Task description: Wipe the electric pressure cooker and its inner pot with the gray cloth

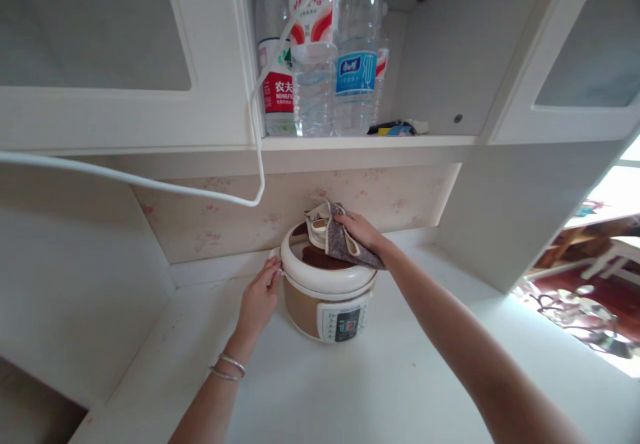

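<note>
A cream and tan electric pressure cooker (300, 301) stands on the white counter against the back wall, its control panel facing me. Its lid (305, 272) has a brown top and a pale handle. My right hand (361, 229) grips a grey-brown cloth (343, 244) with a light trim, which lies over the right part of the lid and drapes past its edge. At the cooker's left side, my left hand (265, 283) has its fingers closed on the side handle (276, 255). Two bangles sit on the left wrist.
Above hangs a white cabinet with plastic water bottles (314, 64) on its shelf and small packets beside them. A white cable (200, 193) runs across in front. White panels (480, 197) bound the counter (320, 391) left and right. A cluttered, bright area lies far right.
</note>
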Available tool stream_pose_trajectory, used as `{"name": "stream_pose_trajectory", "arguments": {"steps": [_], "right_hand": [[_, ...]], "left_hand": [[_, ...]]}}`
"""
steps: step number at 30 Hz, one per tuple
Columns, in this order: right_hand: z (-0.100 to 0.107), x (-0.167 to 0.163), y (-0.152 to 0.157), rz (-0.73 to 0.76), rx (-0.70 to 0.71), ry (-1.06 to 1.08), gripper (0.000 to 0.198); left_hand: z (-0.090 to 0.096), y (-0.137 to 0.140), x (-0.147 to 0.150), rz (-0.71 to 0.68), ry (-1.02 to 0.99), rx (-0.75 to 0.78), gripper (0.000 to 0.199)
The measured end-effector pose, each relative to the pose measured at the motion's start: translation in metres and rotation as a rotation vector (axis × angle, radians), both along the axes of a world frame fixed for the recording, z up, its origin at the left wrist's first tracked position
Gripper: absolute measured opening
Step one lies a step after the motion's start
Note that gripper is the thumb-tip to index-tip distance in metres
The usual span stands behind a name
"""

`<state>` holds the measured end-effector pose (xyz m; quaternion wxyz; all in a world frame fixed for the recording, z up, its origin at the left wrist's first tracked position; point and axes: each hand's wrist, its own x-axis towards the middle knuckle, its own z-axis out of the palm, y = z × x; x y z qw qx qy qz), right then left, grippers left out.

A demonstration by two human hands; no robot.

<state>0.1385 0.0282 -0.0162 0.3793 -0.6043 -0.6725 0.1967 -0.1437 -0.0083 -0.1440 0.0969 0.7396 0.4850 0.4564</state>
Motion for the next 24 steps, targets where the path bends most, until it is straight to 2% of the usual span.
{"name": "stream_pose_trajectory", "arguments": {"steps": [6, 12, 15, 18, 24], "right_hand": [[-0.021, -0.012, -0.054, -0.195, 0.089, -0.317, 0.052], [-0.039, -0.043, -0.093, -0.356, 0.170, -0.454, 0.050], [-0.043, -0.065, -0.109, -0.325, 0.261, -0.543, 0.047], [-0.040, -0.089, -0.116, -0.225, 0.333, -0.614, 0.046], [-0.030, -0.127, -0.093, -0.020, 0.399, -0.685, 0.049]], "left_hand": [[-0.001, 0.000, 0.002, -0.011, -0.048, 0.025, 0.037], [0.001, -0.004, 0.006, -0.006, -0.067, 0.036, 0.038], [0.002, -0.003, 0.003, -0.034, -0.073, 0.008, 0.038], [0.003, -0.002, 0.001, -0.064, -0.079, -0.028, 0.039], [0.001, -0.002, 0.001, -0.061, -0.203, -0.178, 0.039]]}}
